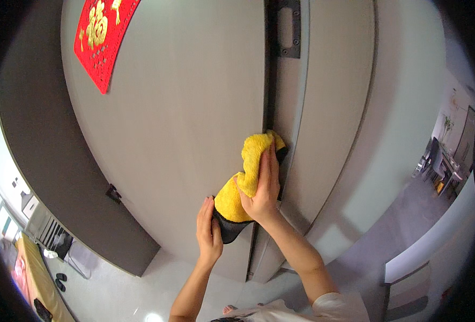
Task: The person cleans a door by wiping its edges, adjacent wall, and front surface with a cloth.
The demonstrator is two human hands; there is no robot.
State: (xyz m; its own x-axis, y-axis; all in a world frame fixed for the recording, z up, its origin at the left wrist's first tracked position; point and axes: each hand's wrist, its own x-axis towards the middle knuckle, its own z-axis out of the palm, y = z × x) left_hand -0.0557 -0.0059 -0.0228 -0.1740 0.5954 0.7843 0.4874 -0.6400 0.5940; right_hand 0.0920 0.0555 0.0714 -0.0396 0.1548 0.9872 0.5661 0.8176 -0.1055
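Observation:
My right hand [263, 189] presses a bunched yellow plush cloth [229, 201] with a dark grey underside against the edge of a beige-grey door panel [173, 120]. The cloth's upper end folds over the dark edge strip [269, 80] and reaches into the gap beside it. Lower and to the left, my left hand [210, 231] lies along the panel, the cloth's dark lower corner between its thumb and fingers. Part of the cloth is hidden behind my right palm. Above, a black metal plate [296, 30] with a slot and screws is set in the recess.
A red paper decoration [96, 40] with gold figures hangs on the panel. Left stands a dark brown panel [68, 153] with a small black fitting [113, 194]. Beyond are a bed [44, 277], a chair [54, 235] and black slippers [61, 281]. Another room with furniture [440, 165] shows at right.

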